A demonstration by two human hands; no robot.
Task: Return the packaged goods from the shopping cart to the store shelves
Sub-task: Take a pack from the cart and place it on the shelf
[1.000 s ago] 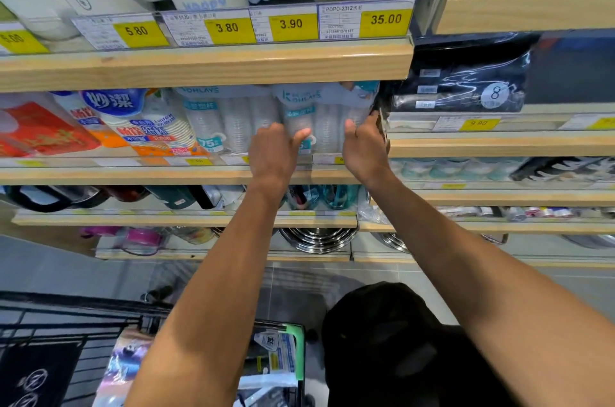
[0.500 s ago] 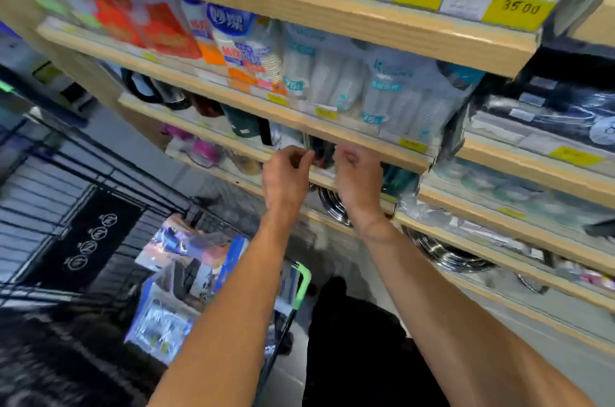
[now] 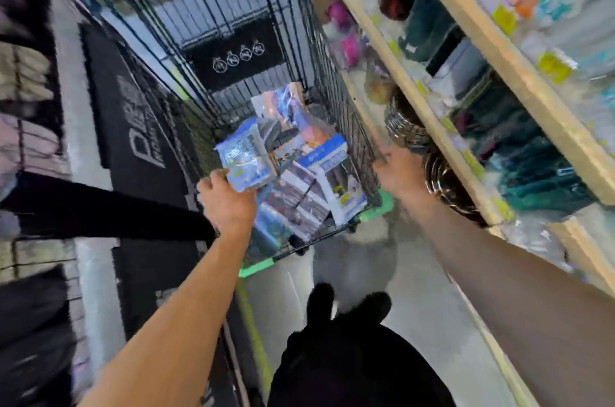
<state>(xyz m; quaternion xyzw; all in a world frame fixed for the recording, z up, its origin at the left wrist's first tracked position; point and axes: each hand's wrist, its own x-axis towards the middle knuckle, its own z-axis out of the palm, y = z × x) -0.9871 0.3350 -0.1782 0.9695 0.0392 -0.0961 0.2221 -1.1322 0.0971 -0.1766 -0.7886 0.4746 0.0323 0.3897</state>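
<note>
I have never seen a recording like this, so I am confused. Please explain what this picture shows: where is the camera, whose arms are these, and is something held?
There is no machine here. A person wears the camera on the head, so this one view looks forward and down along their own two bare arms. The picture is blurred by motion.

Between the arms stands a black wire shopping cart with several packaged goods lying in it. On the right are wooden store shelves with products.

The left hand is at the cart's near left edge and touches a blue package; the blur hides whether it grips it. The right hand is beside the cart's right side, fingers extended, holding nothing visible.
</note>
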